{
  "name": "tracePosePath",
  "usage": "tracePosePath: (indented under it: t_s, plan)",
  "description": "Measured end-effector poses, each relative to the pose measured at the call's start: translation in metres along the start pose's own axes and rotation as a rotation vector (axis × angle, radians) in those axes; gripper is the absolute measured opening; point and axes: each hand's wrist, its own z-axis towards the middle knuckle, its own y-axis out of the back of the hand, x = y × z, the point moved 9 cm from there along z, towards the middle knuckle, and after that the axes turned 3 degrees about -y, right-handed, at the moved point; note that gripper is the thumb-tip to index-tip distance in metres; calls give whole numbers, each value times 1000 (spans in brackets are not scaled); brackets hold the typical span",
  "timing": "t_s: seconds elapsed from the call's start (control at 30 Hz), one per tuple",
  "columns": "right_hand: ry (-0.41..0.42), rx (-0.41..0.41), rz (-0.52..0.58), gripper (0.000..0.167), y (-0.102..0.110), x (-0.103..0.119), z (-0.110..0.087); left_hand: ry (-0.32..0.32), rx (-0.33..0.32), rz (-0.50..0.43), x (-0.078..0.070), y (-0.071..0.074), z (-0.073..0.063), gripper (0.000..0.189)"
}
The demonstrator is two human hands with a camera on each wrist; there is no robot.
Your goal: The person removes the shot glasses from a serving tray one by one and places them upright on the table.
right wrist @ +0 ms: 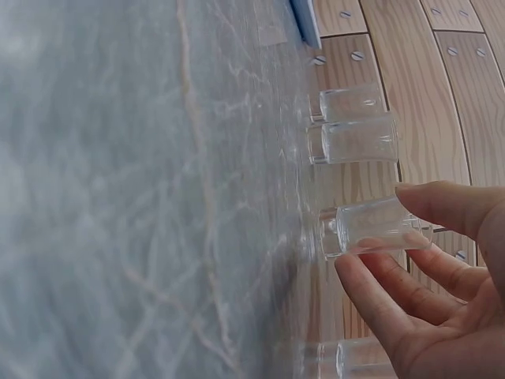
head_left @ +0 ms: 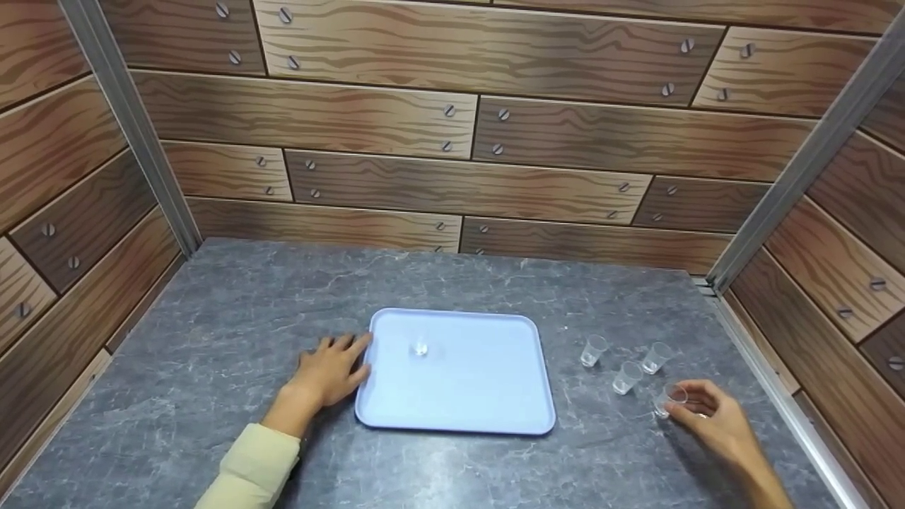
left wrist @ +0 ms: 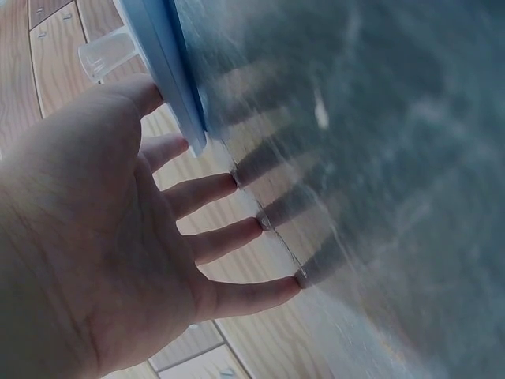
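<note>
A light blue tray lies on the table with one clear shot glass standing on it. My left hand is at the tray's left edge with its fingers spread, thumb and index finger at the rim and the other fingertips down on the tabletop. To the right of the tray, my right hand holds another shot glass between thumb and fingers, its base close to the tabletop. Three more shot glasses, one of them nearest the tray, stand just beyond that hand.
A further glass shows at the lower edge of the right wrist view, mostly hidden behind my right hand in the head view. Wood-patterned walls and metal corner posts enclose the grey marbled table.
</note>
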Motion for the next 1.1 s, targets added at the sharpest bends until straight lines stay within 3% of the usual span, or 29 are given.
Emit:
tracePosePath:
  t_s: [0.63,0.87,1.1]
  plan:
    - [-43,20,-19,44,-2,-4,-4,4,16,7,1,-1,1,57]
    - [22,2,-1,44,-1,8,-4,2,8,4,1,0,0,57]
    - [165,-70,-110,44,10,34,-9,-3,10,3,1,-1,1,57]
